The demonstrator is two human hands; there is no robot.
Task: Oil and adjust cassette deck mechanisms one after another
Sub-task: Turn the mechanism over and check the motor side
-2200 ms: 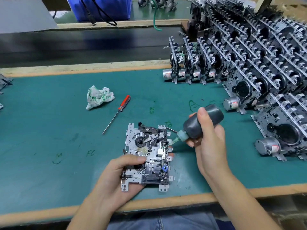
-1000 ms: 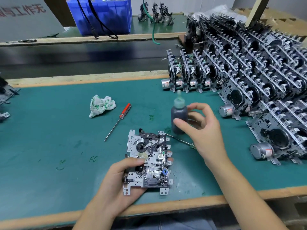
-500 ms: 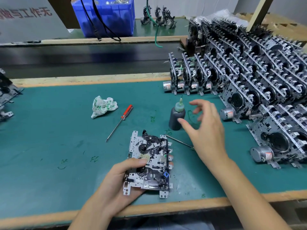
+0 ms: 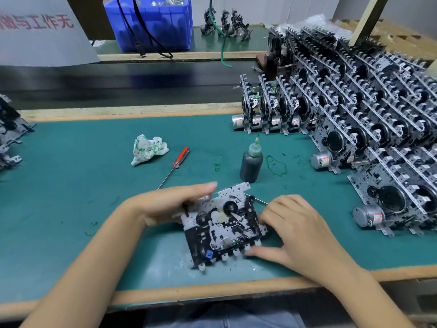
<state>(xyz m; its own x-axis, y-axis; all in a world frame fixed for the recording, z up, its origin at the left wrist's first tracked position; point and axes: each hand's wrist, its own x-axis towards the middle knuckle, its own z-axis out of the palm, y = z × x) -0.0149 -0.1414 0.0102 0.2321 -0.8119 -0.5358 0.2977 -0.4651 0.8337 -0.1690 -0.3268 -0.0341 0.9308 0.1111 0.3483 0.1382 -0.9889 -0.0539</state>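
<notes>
A cassette deck mechanism [image 4: 222, 223], a metal plate with black reels and levers, is tilted up off the green mat near the front edge. My left hand [image 4: 165, 204] grips its left side, fingers behind the plate. My right hand [image 4: 290, 228] holds its right side, thumb along the lower edge by the white tabs and fingers curled at the upper right corner. The dark oil bottle [image 4: 251, 162] with a green nozzle stands upright on the mat just behind the mechanism, touched by neither hand.
A red-handled screwdriver [image 4: 176, 163] and a crumpled cloth [image 4: 147, 149] lie on the green mat [image 4: 71, 197] at the left. A thin metal tool [image 4: 259, 200] lies behind the mechanism. Stacked mechanisms [image 4: 366, 119] with motors fill the right side. More mechanisms [image 4: 9, 136] sit at the far left.
My right hand set the oil bottle upright on the mat, let go and came to the mechanism's right side. Both hands have lifted and turned the mechanism.
</notes>
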